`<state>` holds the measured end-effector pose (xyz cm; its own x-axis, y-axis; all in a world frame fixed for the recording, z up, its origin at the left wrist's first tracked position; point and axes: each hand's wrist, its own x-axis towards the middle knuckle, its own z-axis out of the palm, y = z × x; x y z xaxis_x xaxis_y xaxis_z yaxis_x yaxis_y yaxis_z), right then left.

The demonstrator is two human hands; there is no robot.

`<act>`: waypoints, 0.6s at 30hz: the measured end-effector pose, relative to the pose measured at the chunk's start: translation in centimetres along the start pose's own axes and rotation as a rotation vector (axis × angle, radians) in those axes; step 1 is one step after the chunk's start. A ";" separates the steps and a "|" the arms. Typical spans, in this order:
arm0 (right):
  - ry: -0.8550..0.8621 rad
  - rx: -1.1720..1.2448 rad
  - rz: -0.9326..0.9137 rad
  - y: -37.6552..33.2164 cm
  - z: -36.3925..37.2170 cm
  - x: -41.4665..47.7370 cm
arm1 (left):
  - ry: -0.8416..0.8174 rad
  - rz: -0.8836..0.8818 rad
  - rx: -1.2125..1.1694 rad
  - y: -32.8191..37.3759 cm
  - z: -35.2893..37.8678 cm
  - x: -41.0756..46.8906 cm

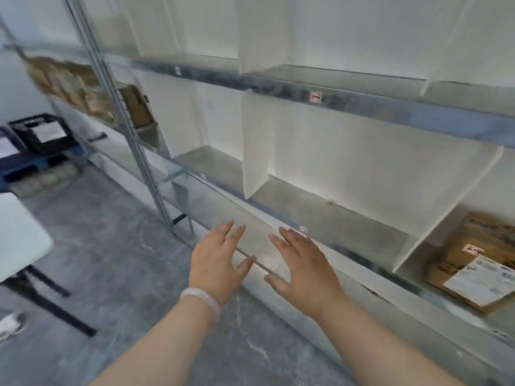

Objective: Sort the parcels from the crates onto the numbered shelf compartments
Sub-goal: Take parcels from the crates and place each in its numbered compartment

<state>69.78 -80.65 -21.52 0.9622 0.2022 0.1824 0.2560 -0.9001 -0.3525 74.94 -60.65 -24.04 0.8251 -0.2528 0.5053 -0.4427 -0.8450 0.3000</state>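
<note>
1. Cardboard parcel (471, 263), pink tag and white shipping label on top, lies flat in the lower-shelf compartment at far right, beyond a white divider (446, 213). More brown parcels (69, 84) sit on the far-left shelf (blurred).
2. Left hand (217, 260) and right hand (303, 263) hover before the lower shelf edge (348, 249), fingers spread, carrying nothing.
3. Black crate (41, 133) stands well apart at left, near a white table (19, 235).
4. Risk, as a judgement: compartment labels (315, 96) are small and illegible here; misreading one would misplace the next parcel. Turning quickly towards the crate risks catching the table.
</note>
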 end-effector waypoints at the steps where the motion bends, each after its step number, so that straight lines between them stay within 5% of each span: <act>1: -0.014 0.011 -0.015 -2.5 0.9 1.3 | 0.006 -0.031 0.030 -2.5 -1.8 -0.5; 18: -0.094 0.067 -0.555 -39.2 14.5 18.2 | 0.187 -0.396 0.352 -34.4 -24.9 -11.1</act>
<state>78.62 -36.08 -17.67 0.6850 0.6742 0.2760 0.7283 -0.6232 -0.2851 72.22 -16.99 -19.82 0.8142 0.1766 0.5531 0.0586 -0.9728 0.2243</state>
